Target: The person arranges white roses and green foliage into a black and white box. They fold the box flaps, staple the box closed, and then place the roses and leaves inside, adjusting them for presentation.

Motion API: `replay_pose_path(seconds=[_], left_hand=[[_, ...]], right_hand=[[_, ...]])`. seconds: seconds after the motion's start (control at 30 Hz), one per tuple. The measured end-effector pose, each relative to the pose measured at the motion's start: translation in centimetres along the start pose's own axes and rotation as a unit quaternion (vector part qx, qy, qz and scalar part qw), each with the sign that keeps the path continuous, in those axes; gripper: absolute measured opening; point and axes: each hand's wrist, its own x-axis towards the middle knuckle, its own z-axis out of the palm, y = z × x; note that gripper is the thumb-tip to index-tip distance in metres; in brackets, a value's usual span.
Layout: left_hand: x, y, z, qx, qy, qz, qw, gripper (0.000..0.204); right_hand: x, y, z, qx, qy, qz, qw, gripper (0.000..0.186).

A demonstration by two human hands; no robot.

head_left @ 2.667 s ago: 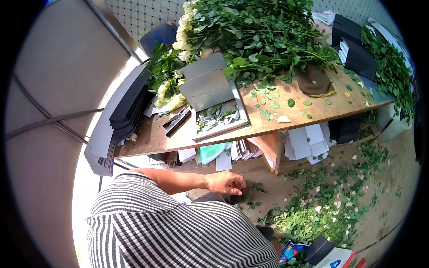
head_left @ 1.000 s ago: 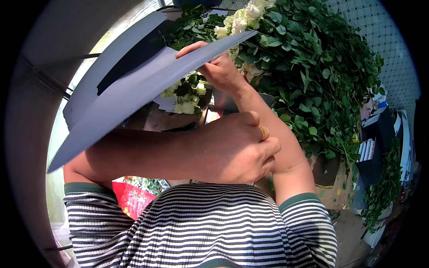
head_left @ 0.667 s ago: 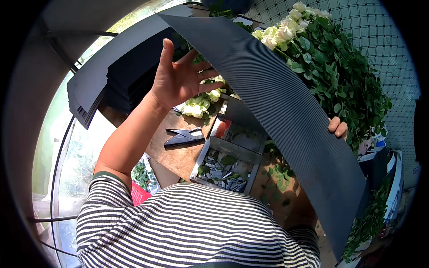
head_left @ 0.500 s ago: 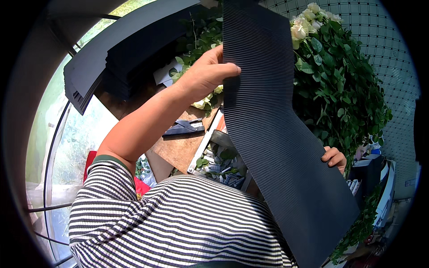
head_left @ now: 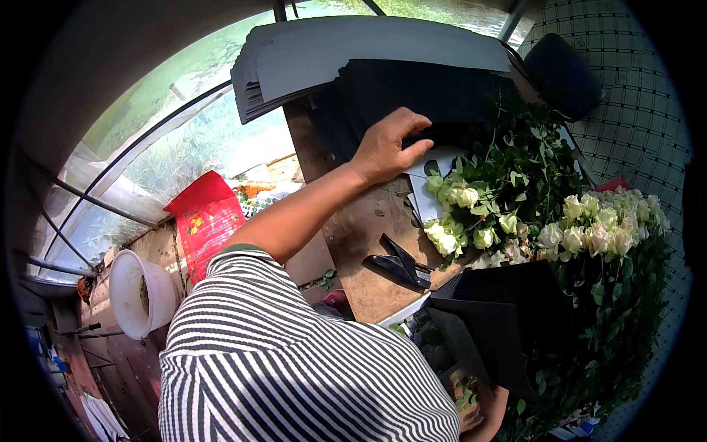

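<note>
My left hand (head_left: 395, 140) is raised over the wooden table (head_left: 350, 236), its fingers apart and nothing in them. Just beyond it lies a stack of black sheets (head_left: 420, 92). A black corrugated sheet (head_left: 486, 324), bent into panels, is on my right, beside the white roses. My right hand (head_left: 492, 414) is at its lower edge and appears to hold it up; the fingers are hidden behind the sheet. A black stapler (head_left: 401, 267) rests on the table between my arms. Pale roses (head_left: 445, 236) with leafy stems lie to the right of my left hand.
A stack of grey-white sheets (head_left: 383, 40) stands behind the black ones. More cream roses (head_left: 600, 228) with dense foliage fill the right side. A dark blue container (head_left: 563, 77) is at the far right. At the left are a white bucket (head_left: 140, 298) and a red bag (head_left: 202, 221).
My left hand has let go of the corrugated sheet and reached toward the black stack. The sheet has moved down to the right with my right hand. The view has swung left.
</note>
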Motion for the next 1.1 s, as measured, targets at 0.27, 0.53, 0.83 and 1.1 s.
replay_pose_path(seconds=[0.27, 0.53, 0.83, 1.1], left_hand=[[3.7, -20.8, -20.7, 0.614, -0.178, -0.326, 0.697, 0.117], [7.1, -25.9, -21.1, 0.617, -0.238, -0.269, 0.7, 0.135], [15.2, -24.5, -30.0, 0.538, -0.053, -0.091, 0.836, 0.097], [11.2, -0.2, -8.0, -0.132, -0.203, -0.032, 0.97, 0.124]], right_hand=[[0.3, -3.1, -3.0, 0.02, -0.069, 0.028, 0.997, 0.05], [-1.5, -7.3, -3.0, -0.028, 0.04, -0.018, 0.999, 0.046], [-8.6, -8.3, -7.1, 0.026, 0.239, -0.03, 0.97, 0.041], [-8.0, -23.8, -11.6, 0.029, 0.24, -0.456, 0.856, 0.047]])
